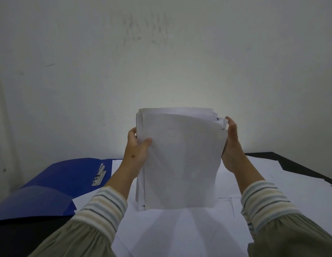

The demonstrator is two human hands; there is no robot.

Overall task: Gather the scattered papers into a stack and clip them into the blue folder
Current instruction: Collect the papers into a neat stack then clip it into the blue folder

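- Stack of papers [180,160]: I see it held upright between my two hands, above the table, its lower edge just over the loose sheets lying there; the left hand takes its left edge, the right hand its right edge
- Left hand [136,153]: I read the thumb as laid across the front sheet and the fingers as curled behind the stack, so this hand pinches the left edge about midway up
- Right hand [233,145]: the palm lies flat against the right edge with the fingers straight and pointing up; it presses the sheets from the side and does not curl round them
- Look of the stack: white sheets, unevenly aligned, with top edges stepped and the front sheet bowed outward near the upper right; small punched holes show at the lower left corner and at the upper right edge
- Blue folder [55,184]: it lies open on the table to the left of the stack and well apart from it, with a metal clip [99,176] on its inner face and a translucent blue flap towards me
- Loose sheets [180,229]: white papers spread flat on the table under and beyond my hands; one slips partly under the folder's edge, and I cannot count them where they overlap
- Count: one stack, one folder, one clip, two hands, two striped cuffs [104,206] on olive sleeves
- Table [295,162]: a dark top, showing at the far right against a pale wall [161,52]
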